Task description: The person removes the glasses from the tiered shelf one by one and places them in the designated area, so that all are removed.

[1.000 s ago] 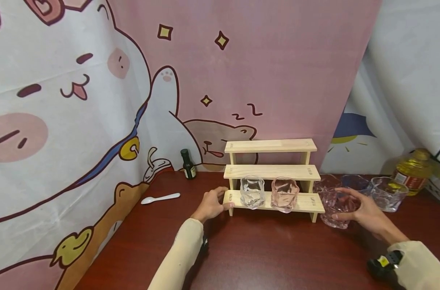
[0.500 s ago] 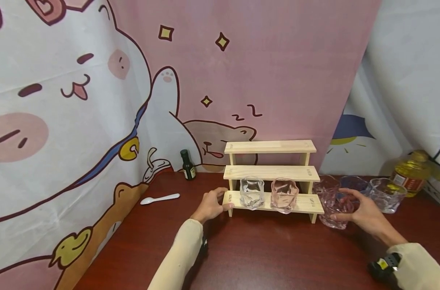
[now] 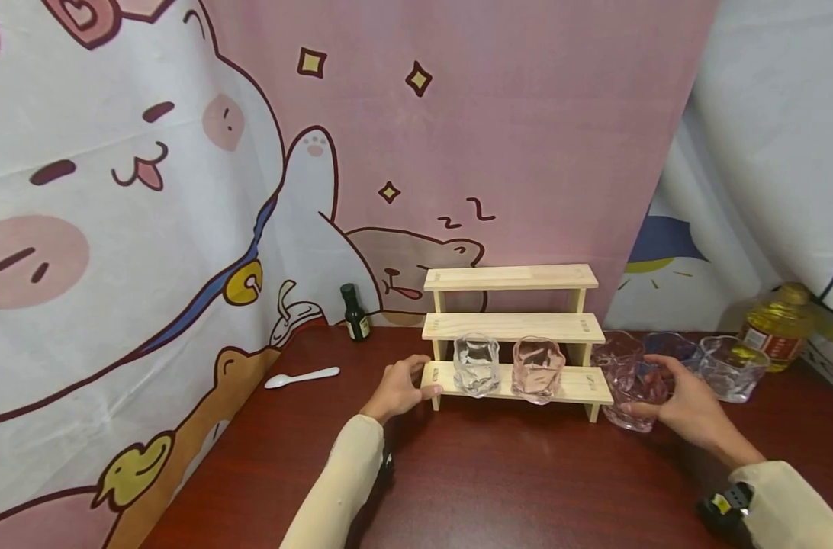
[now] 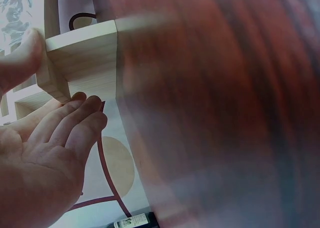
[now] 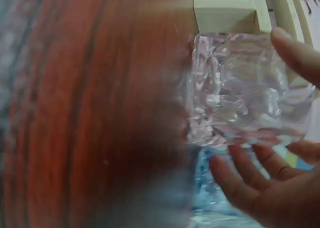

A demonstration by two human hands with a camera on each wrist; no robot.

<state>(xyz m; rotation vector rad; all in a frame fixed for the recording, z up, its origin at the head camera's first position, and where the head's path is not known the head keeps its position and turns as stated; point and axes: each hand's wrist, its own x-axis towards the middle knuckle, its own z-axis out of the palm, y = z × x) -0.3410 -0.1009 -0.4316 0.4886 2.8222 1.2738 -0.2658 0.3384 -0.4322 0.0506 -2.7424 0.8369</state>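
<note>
Since a second ago the right hand [image 3: 691, 404] has carried its pink glass [image 3: 632, 393] slightly toward nine o'clock, nearer the wooden rack [image 3: 512, 328]. Its fingers curl round the upright glass, just beside the rack's right end. The left hand [image 3: 399, 389] grips the bottom shelf's left end.

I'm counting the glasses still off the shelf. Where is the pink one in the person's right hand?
In the head view, the pink glass sits on the table right of the wooden shelf, gripped by the right hand.

The right hand [image 3: 687, 408] has lifted the pink glass [image 3: 636, 393] slightly (leftward).
</note>
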